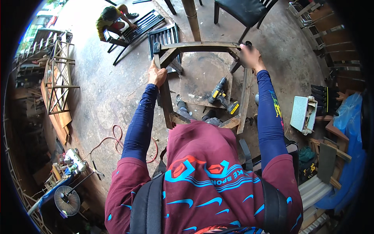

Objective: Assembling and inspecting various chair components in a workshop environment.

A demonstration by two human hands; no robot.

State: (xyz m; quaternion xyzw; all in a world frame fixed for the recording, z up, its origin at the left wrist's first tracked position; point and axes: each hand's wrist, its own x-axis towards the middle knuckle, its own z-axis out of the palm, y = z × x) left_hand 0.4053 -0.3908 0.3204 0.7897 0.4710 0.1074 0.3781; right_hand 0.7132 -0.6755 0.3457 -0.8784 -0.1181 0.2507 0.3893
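A wooden chair frame (202, 44), its seat opening bare and braced at the corners, is held up in front of my torso. My left hand (157, 75) is closed around its left side rail, just below the far left corner. At the far right corner, my right hand (251, 58) grips the frame; that hand is partly blurred. Through the opening I see a yellow and black cordless drill (219, 93) lying on a board (191, 87) on the floor, close to my feet. A dark slatted chair back (173, 37) shows behind the far left corner; whether it joins the frame, I cannot tell.
A person (111, 19) crouches at the upper left over a dark slatted chair (144, 25). A black padded chair (243, 13) stands at the back. A red hose (117, 134) curls on the floor. A fan (67, 200), a pale box (302, 115) and stacked wood line the sides.
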